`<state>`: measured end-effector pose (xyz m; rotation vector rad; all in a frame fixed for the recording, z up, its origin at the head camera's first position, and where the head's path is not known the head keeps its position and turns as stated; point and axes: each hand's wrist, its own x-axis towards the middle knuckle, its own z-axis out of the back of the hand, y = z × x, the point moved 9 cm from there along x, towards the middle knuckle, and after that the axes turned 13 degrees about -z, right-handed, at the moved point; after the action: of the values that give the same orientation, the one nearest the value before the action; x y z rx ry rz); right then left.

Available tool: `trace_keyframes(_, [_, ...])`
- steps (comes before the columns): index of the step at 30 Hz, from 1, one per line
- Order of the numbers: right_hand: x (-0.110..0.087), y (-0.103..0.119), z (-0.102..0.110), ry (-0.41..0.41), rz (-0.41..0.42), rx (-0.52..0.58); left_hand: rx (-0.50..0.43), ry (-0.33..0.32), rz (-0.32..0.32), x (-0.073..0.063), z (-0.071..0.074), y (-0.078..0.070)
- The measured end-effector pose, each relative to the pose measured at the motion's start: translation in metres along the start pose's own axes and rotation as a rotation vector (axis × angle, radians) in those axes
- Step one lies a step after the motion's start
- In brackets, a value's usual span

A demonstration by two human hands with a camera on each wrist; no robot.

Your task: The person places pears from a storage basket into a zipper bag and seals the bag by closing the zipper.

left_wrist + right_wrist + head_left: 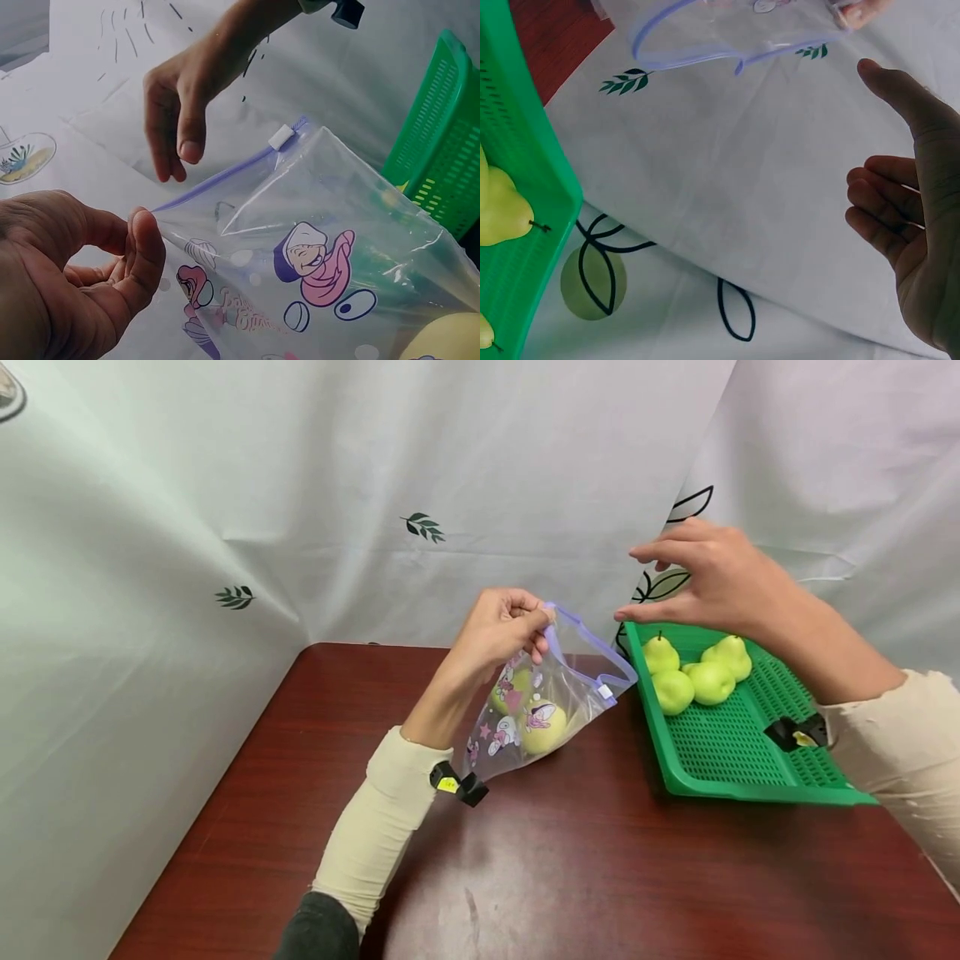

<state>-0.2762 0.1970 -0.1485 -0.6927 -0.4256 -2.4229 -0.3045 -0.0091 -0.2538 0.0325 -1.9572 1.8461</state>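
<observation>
My left hand point(506, 627) pinches the purple-trimmed top edge of a clear zip bag point(495, 747) printed with cartoon figures. Yellow-green fruit point(543, 727) shows through the plastic, low in the bag. The bag's mouth gapes toward the right, with a white slider point(605, 692) at its far corner; the left wrist view also shows this slider point(281, 138). Up and to the right of the bag, my right hand point(712, 572) hangs in the air, thumb and fingers spread apart with nothing between them. In the right wrist view, the right hand point(907, 195) is apart from the bag.
A green plastic basket point(663, 752) stands on the right of the dark red table point(570, 877). Several pears point(711, 682) lie in its far left corner. Behind and to the left, a pale patterned cloth point(360, 460) hangs as a wall.
</observation>
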Motion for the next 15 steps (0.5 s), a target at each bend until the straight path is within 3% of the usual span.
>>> trace_keyframes(8, [-0.001,-0.032,-0.014,0.199,-0.234,-0.093,-0.007,-0.005,0.001,0.000,0.001,0.001])
trace_keyframes(15, [-0.005,-0.052,-0.022,0.284,-0.303,-0.126,-0.006,-0.001,0.003,0.001,0.000,0.001])
